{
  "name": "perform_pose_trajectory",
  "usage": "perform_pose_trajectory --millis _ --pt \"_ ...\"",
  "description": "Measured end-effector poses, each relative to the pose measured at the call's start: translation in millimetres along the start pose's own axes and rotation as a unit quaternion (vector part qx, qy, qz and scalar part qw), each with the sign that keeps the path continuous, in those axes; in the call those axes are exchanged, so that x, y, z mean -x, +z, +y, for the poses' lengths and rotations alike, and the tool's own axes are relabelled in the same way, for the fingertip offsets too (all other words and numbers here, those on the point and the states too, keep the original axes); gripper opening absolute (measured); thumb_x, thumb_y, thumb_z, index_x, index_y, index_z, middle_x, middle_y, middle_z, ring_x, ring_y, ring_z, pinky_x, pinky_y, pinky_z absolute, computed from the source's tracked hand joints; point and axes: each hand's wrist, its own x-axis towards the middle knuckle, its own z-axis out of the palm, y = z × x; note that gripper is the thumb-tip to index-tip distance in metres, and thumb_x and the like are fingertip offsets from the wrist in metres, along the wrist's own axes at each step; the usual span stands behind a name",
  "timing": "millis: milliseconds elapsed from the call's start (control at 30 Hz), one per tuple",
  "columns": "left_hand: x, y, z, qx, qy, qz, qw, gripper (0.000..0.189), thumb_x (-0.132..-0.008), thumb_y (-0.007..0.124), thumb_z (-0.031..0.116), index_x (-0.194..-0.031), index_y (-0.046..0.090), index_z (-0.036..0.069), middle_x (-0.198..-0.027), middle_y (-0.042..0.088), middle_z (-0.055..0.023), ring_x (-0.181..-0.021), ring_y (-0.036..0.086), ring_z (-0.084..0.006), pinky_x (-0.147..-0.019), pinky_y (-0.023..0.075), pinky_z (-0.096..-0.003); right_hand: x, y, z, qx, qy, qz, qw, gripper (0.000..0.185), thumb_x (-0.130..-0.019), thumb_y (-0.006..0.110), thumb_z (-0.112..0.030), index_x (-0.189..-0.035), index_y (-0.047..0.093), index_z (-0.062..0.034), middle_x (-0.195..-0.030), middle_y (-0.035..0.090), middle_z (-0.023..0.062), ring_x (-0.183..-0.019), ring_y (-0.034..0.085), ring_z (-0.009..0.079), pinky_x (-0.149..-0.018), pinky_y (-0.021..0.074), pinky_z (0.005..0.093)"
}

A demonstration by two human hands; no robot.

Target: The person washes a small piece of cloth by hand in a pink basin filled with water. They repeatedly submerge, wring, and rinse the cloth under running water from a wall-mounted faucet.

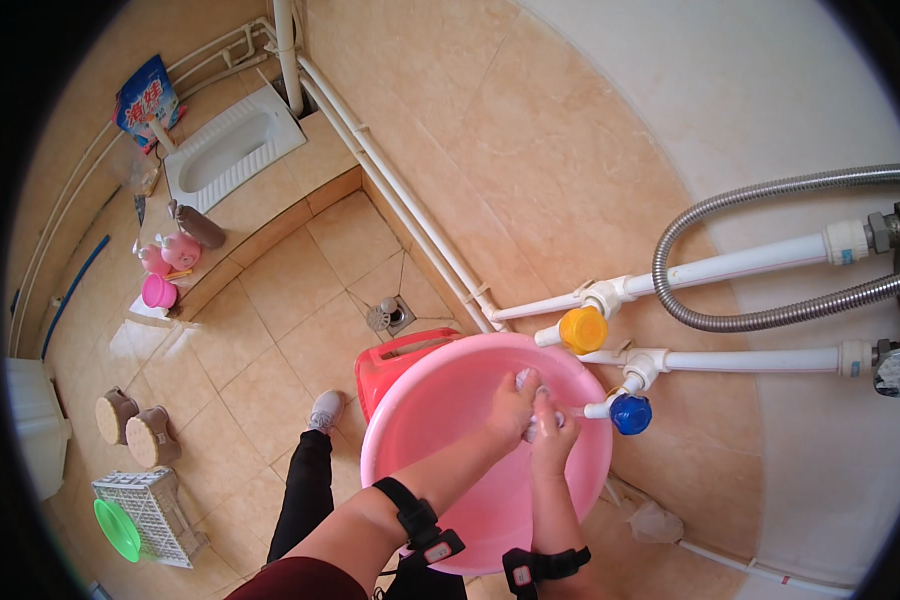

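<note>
Both hands are over a large pink plastic basin [381,450], close to the spout of a white tap with a blue knob [631,414]. My left hand [513,414] is closed around a bunched white cloth [530,433]. Pressed beside it, my right hand [553,441] grips the same wet cloth, its fingers at the spout's mouth. Much of the cloth is hidden by the fingers. A thin stream of water seems to leave the spout onto the right hand. Just above is a second tap with a yellow knob [583,330].
The basin rests against a red plastic seat [375,367]. White pipes [750,360] and a metal hose [675,225] run along the right wall. A floor drain [399,315], squat toilet [229,150], pink bottles [180,251], stools [150,439] and grey crate [157,517] lie left.
</note>
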Motion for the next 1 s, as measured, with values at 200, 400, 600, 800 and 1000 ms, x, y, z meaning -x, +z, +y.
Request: perform_pose_trajectory --millis 200,400,600,800,1000 --pt "13 11 -6 -0.002 0.058 -0.064 0.996 0.031 -0.087 0.044 0.034 -0.088 0.052 0.004 -0.072 0.053 -0.0048 -0.066 0.051 -0.0119 -0.057 0.0437 -0.027 -20 -5 3 -0.283 0.159 0.023 0.946 0.019 -0.081 0.055 -0.025 -0.088 0.049 -0.0083 -0.084 0.051 0.0029 -0.072 0.051 0.0117 -0.058 0.0433 0.0252" --pt "11 -1 14 -0.107 -0.001 -0.13 0.986 0.034 -0.086 0.043 0.038 -0.095 0.051 0.006 -0.08 0.053 -0.006 -0.075 0.052 -0.013 -0.063 0.0438 -0.0275 -20 -4 4 -0.295 0.12 0.007 0.948 0.019 -0.072 0.061 -0.014 -0.079 0.045 -0.0066 -0.074 0.048 0.0026 -0.059 0.047 0.0096 -0.052 0.0411 0.0227" --pt "19 -15 29 -0.052 -0.124 -0.382 0.914 0.034 -0.08 0.055 0.034 -0.1 0.05 0.008 -0.078 0.053 -0.0042 -0.069 0.051 -0.0118 -0.055 0.043 -0.0258 -40 -20 -6 -0.168 -0.003 -0.08 0.983 0.009 -0.069 0.055 -0.004 -0.07 0.046 -0.0054 -0.07 0.049 0.0037 -0.063 0.047 0.0113 -0.06 0.0418 0.023" --pt "12 -8 40 -0.278 -0.175 -0.384 0.863 0.038 -0.067 0.066 0.023 -0.098 0.052 0.008 -0.077 0.055 -0.0044 -0.071 0.054 -0.0137 -0.062 0.0448 -0.0273 -49 -26 -13 -0.237 0.106 -0.168 0.951 0.005 -0.077 0.054 -0.008 -0.077 0.053 -0.0023 -0.059 0.048 0.0033 -0.055 0.048 0.0117 -0.054 0.0406 0.0217" --pt "33 4 34 -0.427 0.051 -0.223 0.875 0.04 -0.064 0.063 0.026 -0.095 0.053 0.003 -0.084 0.059 -0.0151 -0.08 0.058 -0.0271 -0.072 0.0454 -0.0336 -55 -19 -8 -0.163 0.108 -0.142 0.97 0.013 -0.081 0.053 -0.013 -0.084 0.056 -0.0003 -0.061 0.046 -0.0002 -0.049 0.043 0.008 -0.047 0.0388 0.0212"
